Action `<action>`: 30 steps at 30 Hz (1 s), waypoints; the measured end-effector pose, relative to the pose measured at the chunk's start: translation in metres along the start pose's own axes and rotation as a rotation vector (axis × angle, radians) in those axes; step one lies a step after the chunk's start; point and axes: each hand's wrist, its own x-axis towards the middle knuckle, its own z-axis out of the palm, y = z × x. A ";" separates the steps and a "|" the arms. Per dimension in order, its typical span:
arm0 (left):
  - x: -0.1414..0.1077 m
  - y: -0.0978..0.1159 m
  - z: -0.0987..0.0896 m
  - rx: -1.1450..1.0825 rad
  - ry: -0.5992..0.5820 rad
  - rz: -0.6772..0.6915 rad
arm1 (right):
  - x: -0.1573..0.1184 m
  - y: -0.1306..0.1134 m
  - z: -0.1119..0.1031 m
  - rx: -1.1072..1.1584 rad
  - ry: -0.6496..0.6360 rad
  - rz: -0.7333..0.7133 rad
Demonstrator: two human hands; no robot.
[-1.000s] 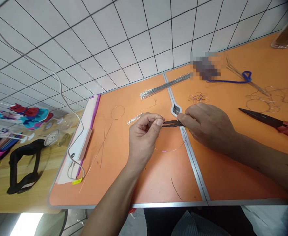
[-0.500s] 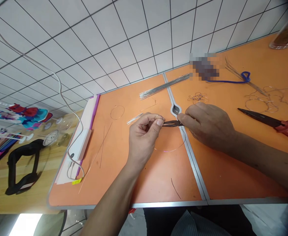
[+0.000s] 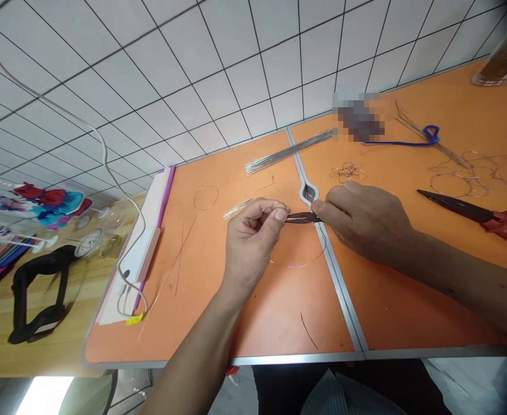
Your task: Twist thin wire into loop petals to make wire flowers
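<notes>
Left hand [image 3: 251, 242] fingers pinch a wire ring [image 3: 299, 262], seemingly; right hand [image 3: 365, 222] fingers grip narrow pliers [image 3: 303, 217], tips just beside the left fingertips.

Small pliers [image 3: 303, 217] sit between the left hand [image 3: 251, 242] and right hand [image 3: 365, 222], above a wire hoop [image 3: 299, 264] on the surface [image 3: 279, 323]. Straight wires [image 3: 290, 153] lie behind them, a wire ring [image 3: 206, 197] to the left, and larger pliers [image 3: 473, 216] to the right.
</notes>
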 end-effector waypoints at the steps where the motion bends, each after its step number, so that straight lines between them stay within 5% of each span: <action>1: 0.000 0.000 0.000 0.000 0.000 -0.002 | 0.000 0.000 0.000 0.000 -0.001 0.004; 30: 0.003 -0.002 -0.002 -0.094 -0.042 0.094 | -0.004 0.002 0.009 0.055 0.019 0.061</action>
